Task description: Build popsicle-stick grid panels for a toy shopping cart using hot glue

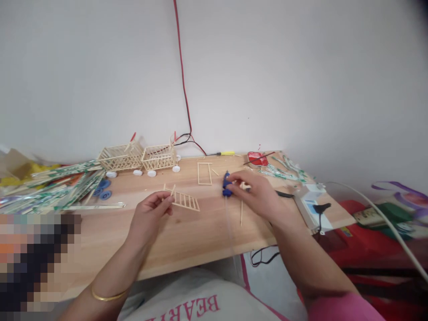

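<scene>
My left hand (151,213) pinches the near end of a small ladder-like stick frame (183,200), held just above the wooden board (187,236). My right hand (256,192) lies to the right with its fingers closed round a blue glue gun (227,184), whose clear glue stick trails back toward me. A loose thin stick (241,212) lies on the board just under the right hand. Both hands are over the middle of the board, about a hand's width apart.
Two stick-built carts (138,157) with white wheels stand at the back, with a rectangular stick frame (204,173) beside them. Stick wrappers (53,189) and blue wheels (104,189) fill the left. A red wire (182,80) runs down the wall. A white box (310,200) sits right.
</scene>
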A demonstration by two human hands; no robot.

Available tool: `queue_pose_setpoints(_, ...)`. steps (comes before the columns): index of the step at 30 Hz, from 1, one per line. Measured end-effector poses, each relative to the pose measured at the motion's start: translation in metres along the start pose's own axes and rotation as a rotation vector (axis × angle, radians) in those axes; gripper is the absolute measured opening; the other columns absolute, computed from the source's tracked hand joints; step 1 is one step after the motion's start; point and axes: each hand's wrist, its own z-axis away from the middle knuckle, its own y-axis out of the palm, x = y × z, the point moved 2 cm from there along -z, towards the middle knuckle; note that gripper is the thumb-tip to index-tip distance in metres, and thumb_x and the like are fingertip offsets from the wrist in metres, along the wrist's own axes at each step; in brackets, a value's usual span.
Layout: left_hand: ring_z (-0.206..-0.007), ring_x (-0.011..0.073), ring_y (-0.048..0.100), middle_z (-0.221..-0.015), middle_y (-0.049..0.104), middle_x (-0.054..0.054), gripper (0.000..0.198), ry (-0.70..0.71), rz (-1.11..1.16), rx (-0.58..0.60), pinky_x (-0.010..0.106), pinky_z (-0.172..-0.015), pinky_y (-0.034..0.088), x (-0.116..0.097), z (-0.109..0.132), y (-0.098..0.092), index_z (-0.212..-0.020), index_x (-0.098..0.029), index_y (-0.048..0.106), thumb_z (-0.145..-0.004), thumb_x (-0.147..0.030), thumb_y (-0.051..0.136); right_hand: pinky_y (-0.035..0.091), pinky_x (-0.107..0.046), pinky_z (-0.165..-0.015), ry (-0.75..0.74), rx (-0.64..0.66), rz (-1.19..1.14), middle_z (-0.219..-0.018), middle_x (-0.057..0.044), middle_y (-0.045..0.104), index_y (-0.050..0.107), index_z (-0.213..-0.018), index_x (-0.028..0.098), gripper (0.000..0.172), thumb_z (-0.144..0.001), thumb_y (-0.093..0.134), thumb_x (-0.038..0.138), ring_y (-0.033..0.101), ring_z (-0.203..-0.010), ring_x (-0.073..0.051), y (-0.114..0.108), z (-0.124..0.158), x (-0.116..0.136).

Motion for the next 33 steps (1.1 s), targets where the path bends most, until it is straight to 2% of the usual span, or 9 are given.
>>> queue_pose_setpoints(3,-0.052,0.0071,0.053,-0.060,0.059,-0.003,0.023,-0.029,0.009,0.001,0.018,-0.055,0.042,-0.003,0.001,-0.001,-0.079,-0.016,0.067,-0.063,-0.030,0.077,0.045,-0.038,-0.082,0.267,-0.041,0.311,-0.105,-0.009,0.065,0.062,-0.105,0.021,0.029,-0.081,0.056,0.036,0.060,-0.097,-0.025,-0.029,0.029,-0.060)
queue_pose_setpoints(5,-0.053,0.0074,0.053,-0.064,0.061,-0.002,0.024,-0.042,0.018,0.021,0.019,-0.055,0.043,-0.004,0.001,0.001,-0.079,-0.016,0.067,-0.062,-0.030,0.077,0.043,-0.043,-0.089,0.445,0.007,0.494,-0.110,-0.017,0.062,0.058,-0.114,0.014,0.045,-0.077,0.059,0.039,0.055,-0.107,-0.032,-0.037,0.048,-0.098)
queue_pose_setpoints(9,-0.054,0.0076,0.053,-0.065,0.061,-0.002,0.024,-0.042,0.009,0.066,0.019,-0.057,0.043,-0.006,0.001,0.008,-0.079,-0.016,0.066,-0.063,-0.031,0.076,0.038,-0.042,-0.096,0.497,0.181,0.547,-0.128,-0.021,0.050,0.046,-0.129,0.010,0.068,-0.075,0.056,0.051,0.043,-0.123,-0.034,-0.035,0.067,-0.135)
queue_pose_setpoints(14,-0.054,0.0078,0.052,-0.061,0.058,-0.003,0.023,-0.047,-0.025,0.141,0.019,-0.056,0.043,-0.005,0.001,0.018,-0.078,-0.016,0.065,-0.067,-0.033,0.074,0.035,-0.052,-0.092,0.552,0.298,0.607,-0.129,-0.018,0.046,0.039,-0.135,0.022,0.084,-0.067,0.059,0.065,0.035,-0.124,-0.041,-0.031,0.065,-0.133)
queue_pose_setpoints(23,-0.056,0.0077,0.052,-0.063,0.058,-0.003,0.023,-0.069,-0.051,0.182,0.019,-0.057,0.042,0.003,-0.001,0.021,-0.080,-0.016,0.064,-0.069,-0.034,0.072,0.040,-0.040,-0.080,0.696,0.216,0.576,-0.105,-0.017,0.052,0.048,-0.125,0.018,0.085,-0.060,0.061,0.071,0.052,-0.103,-0.036,-0.026,0.070,-0.120)
queue_pose_setpoints(26,-0.056,0.0076,0.052,-0.063,0.058,-0.003,0.023,-0.074,-0.046,0.178,0.019,-0.057,0.041,0.003,-0.003,0.021,-0.080,-0.016,0.064,-0.069,-0.034,0.072,0.042,-0.038,-0.073,0.677,0.103,0.650,-0.099,-0.016,0.052,0.050,-0.118,0.014,0.076,-0.063,0.062,0.065,0.054,-0.095,-0.035,-0.030,0.074,-0.108)
queue_pose_setpoints(29,-0.055,0.0077,0.051,-0.062,0.058,-0.003,0.024,-0.078,-0.048,0.167,0.019,-0.056,0.041,0.002,-0.003,0.023,-0.081,-0.016,0.064,-0.068,-0.034,0.072,0.044,-0.039,-0.072,0.640,-0.087,0.657,-0.109,-0.018,0.047,0.046,-0.122,0.015,0.073,-0.066,0.062,0.058,0.056,-0.089,-0.031,-0.041,0.075,-0.094)
queue_pose_setpoints(31,-0.055,0.0079,0.052,-0.061,0.058,-0.004,0.023,-0.069,-0.044,0.166,0.020,-0.056,0.041,0.001,-0.002,0.025,-0.080,-0.016,0.064,-0.069,-0.034,0.071,0.044,-0.041,-0.076,0.563,-0.215,0.502,-0.111,-0.016,0.047,0.044,-0.125,0.017,0.073,-0.066,0.063,0.055,0.056,-0.087,-0.028,-0.048,0.074,-0.084)
queue_pose_setpoints(33,-0.055,0.0082,0.052,-0.061,0.058,-0.004,0.022,-0.055,-0.049,0.167,0.020,-0.056,0.041,-0.001,0.000,0.026,-0.081,-0.016,0.063,-0.069,-0.033,0.070,0.044,-0.042,-0.082,0.462,-0.304,0.170,-0.108,-0.013,0.050,0.043,-0.126,0.021,0.071,-0.067,0.063,0.054,0.055,-0.089,-0.026,-0.050,0.071,-0.074)
